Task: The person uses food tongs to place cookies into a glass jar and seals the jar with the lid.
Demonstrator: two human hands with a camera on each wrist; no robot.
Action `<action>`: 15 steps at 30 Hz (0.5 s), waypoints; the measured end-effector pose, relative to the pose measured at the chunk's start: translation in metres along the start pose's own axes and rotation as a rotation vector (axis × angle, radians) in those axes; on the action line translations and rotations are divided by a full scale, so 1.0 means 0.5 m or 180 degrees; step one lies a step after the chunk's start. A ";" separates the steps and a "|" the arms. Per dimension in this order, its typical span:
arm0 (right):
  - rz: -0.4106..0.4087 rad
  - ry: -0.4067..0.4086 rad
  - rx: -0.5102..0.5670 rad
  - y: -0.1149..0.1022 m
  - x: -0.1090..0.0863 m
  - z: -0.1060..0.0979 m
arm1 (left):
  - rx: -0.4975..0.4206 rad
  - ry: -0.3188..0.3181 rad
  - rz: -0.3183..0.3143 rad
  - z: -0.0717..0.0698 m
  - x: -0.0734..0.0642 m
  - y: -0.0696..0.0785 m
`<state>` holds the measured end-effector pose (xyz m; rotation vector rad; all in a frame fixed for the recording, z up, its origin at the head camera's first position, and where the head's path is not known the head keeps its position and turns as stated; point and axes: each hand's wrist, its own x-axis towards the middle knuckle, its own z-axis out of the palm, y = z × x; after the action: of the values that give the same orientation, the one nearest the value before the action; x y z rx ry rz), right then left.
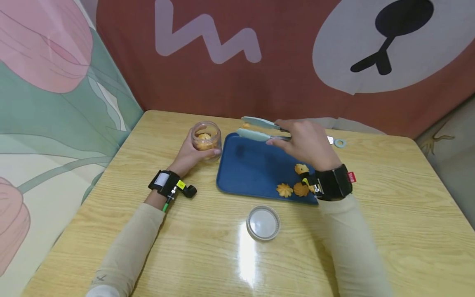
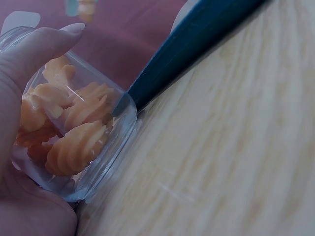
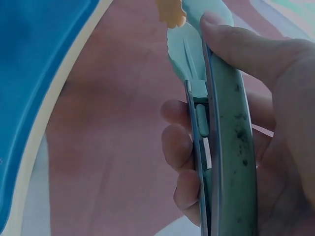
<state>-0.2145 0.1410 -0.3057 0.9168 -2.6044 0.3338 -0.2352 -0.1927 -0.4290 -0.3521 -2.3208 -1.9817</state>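
Observation:
My left hand (image 1: 194, 152) grips a clear open jar (image 1: 207, 142) standing on the table left of the tray, thumb across its front. Several piped cookies (image 2: 76, 147) show through its wall in the left wrist view. My right hand (image 1: 306, 142) holds a pair of tongs (image 1: 256, 128) with mint-green tips and metal arms, its fingers curled round them. Between the tips is a cookie (image 3: 171, 12), raised above the tray's far left corner, to the right of the jar's mouth.
The blue tray (image 1: 245, 173) lies mid-table with several cookies (image 1: 284, 190) at its near right corner, partly behind the right wrist strap. A round clear lid (image 1: 263, 222) lies in front of the tray. Patterned cloth (image 1: 222, 82) hangs behind the table.

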 end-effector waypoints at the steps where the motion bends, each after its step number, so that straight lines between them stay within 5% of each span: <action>1: -0.0021 0.0008 0.0027 -0.005 0.007 -0.001 | 0.0005 0.0001 0.0004 0.000 0.000 0.001; 15: -0.0211 -0.0089 0.0252 -0.075 0.098 0.014 | -0.0063 -0.0041 0.0033 -0.007 0.001 -0.002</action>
<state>-0.2279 0.0829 -0.2886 1.0390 -2.5953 0.4116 -0.2362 -0.1961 -0.4293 -0.3785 -2.3034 -2.0049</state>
